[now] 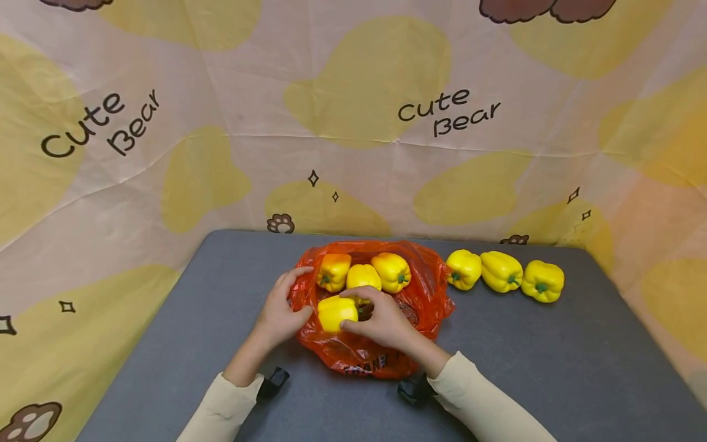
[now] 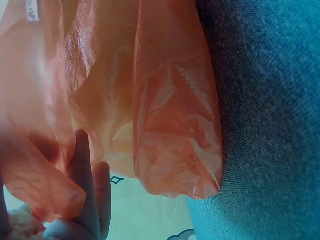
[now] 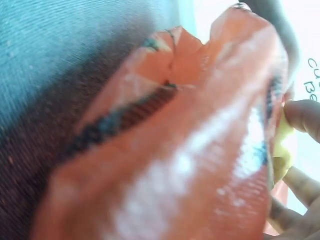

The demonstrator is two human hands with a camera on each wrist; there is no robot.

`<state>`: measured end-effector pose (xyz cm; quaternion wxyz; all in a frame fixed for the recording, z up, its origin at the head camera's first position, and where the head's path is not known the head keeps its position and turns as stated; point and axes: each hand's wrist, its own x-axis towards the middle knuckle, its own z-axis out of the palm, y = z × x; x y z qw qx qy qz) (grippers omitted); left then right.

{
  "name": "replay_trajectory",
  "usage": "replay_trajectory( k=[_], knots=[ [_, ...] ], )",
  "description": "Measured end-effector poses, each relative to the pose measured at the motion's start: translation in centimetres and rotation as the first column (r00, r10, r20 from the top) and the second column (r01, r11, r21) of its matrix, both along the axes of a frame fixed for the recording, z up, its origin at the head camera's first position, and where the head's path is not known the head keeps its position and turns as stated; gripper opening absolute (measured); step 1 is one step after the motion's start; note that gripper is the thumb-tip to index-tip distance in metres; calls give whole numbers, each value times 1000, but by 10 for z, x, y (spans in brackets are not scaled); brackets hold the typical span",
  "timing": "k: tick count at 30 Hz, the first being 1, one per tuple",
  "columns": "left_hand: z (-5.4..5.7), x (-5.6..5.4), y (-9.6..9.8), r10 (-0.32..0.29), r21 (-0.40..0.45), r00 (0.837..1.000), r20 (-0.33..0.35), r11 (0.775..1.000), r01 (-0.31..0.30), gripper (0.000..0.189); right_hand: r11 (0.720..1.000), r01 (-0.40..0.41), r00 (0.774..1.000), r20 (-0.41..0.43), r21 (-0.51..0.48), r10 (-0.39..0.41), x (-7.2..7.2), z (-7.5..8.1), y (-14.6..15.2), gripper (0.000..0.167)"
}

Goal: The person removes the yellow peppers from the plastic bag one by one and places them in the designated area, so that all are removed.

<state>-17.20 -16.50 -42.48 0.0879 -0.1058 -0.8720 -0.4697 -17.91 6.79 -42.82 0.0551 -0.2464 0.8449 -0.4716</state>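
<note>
A red plastic bag [image 1: 436, 307] lies on the table with its mouth spread wide. Several yellow bell peppers sit inside it, among them one [image 1: 391, 272] at the back right. My right hand [image 1: 383, 319] pinches a yellow bell pepper [image 1: 336, 314] between thumb and fingers, over the near left part of the mouth. My left hand [image 1: 283, 310] holds the bag's left edge, its thumb close to that pepper. In the left wrist view, fingers [image 2: 84, 185] lie against the bag's thin film [image 2: 175, 125]. The right wrist view shows the held pepper [image 3: 285, 142] partly behind the bag.
To the right of the bag, three more yellow bell peppers [image 1: 501, 272] stand in a row on the grey table [image 1: 530, 368]. A printed cloth [image 1: 353, 86] hangs behind the table. Black wrist devices [image 1: 415, 390] sit below the sleeves.
</note>
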Motion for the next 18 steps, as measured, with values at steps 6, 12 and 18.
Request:
replay_trajectory(
  k=[6,12,18],
  knots=[
    [1,0,0,0,-1,1000,-10,1000,0,68,999,40,999,25,-38,-39,1,9,8,47],
    [1,0,0,-4,2,1000,-20,1000,4,68,994,64,998,32,-89,-62,-1,19,17,47],
    [1,0,1,-3,6,1000,-28,1000,3,69,987,117,993,8,-106,-117,-3,30,32,47]
  ],
)
